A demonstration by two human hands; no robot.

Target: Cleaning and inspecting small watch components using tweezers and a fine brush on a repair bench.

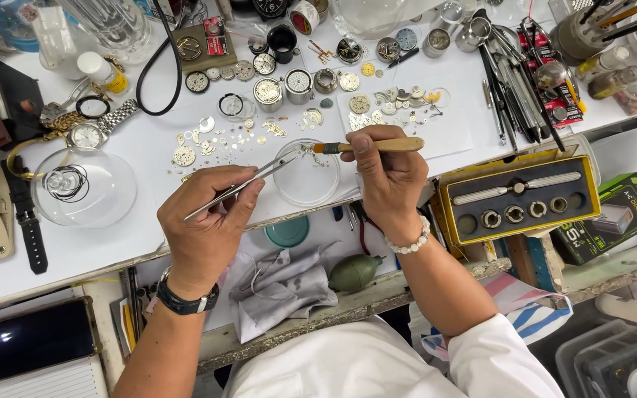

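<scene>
My left hand [206, 225] grips slim metal tweezers [241, 186] whose tips reach the rim of a small clear glass dish [307, 177]. My right hand [388, 177] holds a small wooden-handled brush [374, 146], its bristles meeting the tweezer tips over the dish. A tiny part seems pinched there, too small to identify. Several loose watch parts and gears [234, 136] lie scattered on the white work surface [141, 155] just beyond the dish.
A glass dome [82, 188] covers parts at left, beside wristwatches [94, 133]. A yellow tool case [519, 199] sits at right, screwdrivers and tools [514, 81] behind it. A grey cloth [278, 287], a green rubber blower [354, 273] and a teal lid [287, 232] lie near me.
</scene>
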